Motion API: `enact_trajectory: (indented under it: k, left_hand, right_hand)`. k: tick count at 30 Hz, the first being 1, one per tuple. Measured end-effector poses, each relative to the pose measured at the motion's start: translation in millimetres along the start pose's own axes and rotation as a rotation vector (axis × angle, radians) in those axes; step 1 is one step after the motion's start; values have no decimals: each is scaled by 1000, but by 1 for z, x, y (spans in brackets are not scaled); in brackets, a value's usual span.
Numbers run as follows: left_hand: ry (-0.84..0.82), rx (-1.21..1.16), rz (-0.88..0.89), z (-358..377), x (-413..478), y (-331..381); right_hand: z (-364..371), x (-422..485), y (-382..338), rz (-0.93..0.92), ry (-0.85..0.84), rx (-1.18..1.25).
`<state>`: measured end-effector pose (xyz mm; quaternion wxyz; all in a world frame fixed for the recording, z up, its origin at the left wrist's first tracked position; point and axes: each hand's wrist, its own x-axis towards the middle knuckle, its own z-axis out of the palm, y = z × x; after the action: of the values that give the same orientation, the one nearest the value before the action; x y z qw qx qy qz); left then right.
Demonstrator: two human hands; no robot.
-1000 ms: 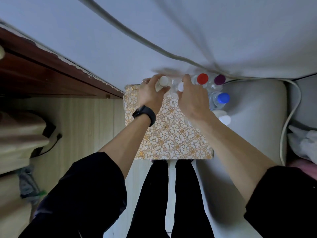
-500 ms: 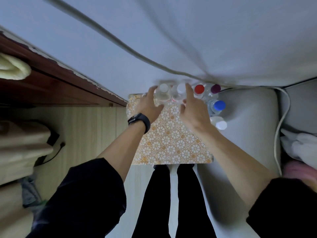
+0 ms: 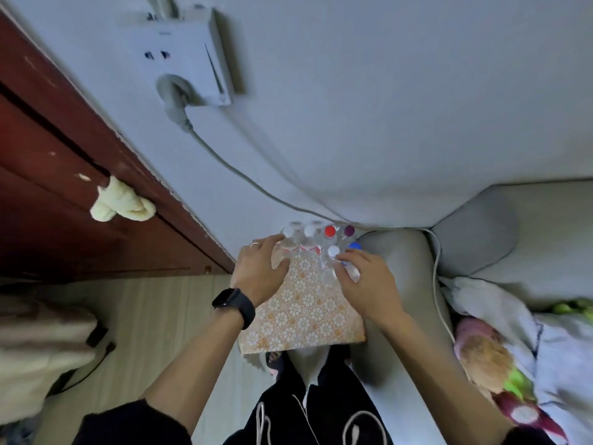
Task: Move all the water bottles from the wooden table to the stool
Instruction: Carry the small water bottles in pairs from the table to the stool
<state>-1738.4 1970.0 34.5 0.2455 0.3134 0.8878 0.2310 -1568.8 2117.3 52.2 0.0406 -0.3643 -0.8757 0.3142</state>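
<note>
White-capped bottle [image 3: 332, 256] now held by right hand [image 3: 369, 285] fingers; left hand [image 3: 260, 271] has let go, spread.

Clear water bottles [image 3: 316, 244] standing upright, clustered at far edge of stool [image 3: 301, 319] with orange floral top. Caps white, white, red, purple along far row; white and blue nearer, right side. Labels possibly red; blurred.

Dim, flat, bluish light, soft motion blur throughout, and wide-angle bending at edges.
</note>
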Motion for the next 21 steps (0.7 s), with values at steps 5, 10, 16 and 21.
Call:
enact_trajectory:
  k: [5,10,16,21]
  left_hand:
    - [159,37,99,-40,-17,26]
    - [310,14,61,-72,-33,33]
    - [535,-34,-182,-88,-90,9]
    - [686,-25,-433,-78,-191,-35]
  right_hand:
    - [-37,6,-22,-155,121,14]
    - [-59,17,-43,-279,146,63]
    - [-56,22,-73,-535,39,67]
    - [-14,-4,-118,-743,-127,87]
